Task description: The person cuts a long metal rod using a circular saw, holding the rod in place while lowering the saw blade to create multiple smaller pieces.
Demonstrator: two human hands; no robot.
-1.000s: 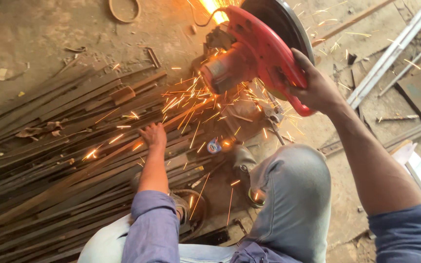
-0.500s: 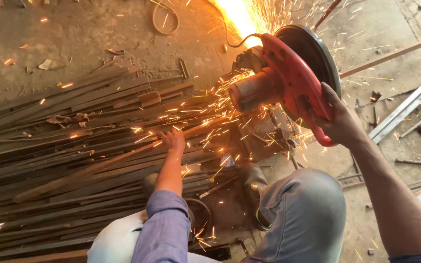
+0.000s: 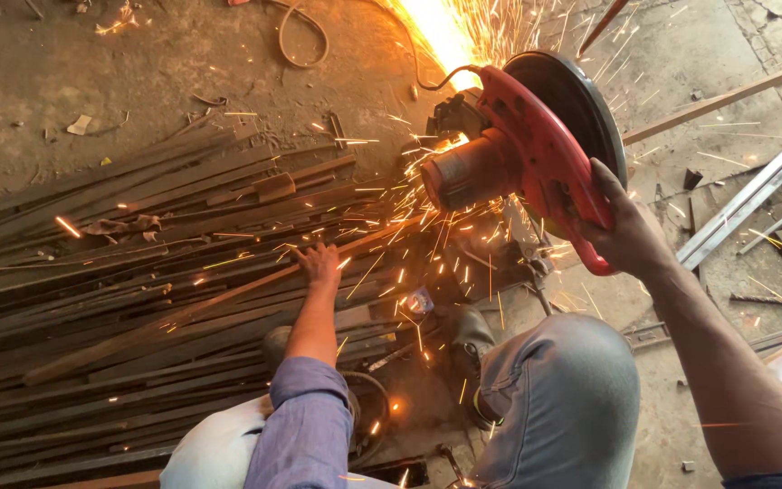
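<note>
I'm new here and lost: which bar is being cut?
Start at the red chop saw with its dark round blade guard. Left of it lies a heap of dark steel bars. The rusty-orange bar under the left hand runs slantwise toward the sparks.

Daylit scene, blown-out glare from sparks [image 3: 436, 36] at top, streaked sparks, mostly sharp focus
</note>
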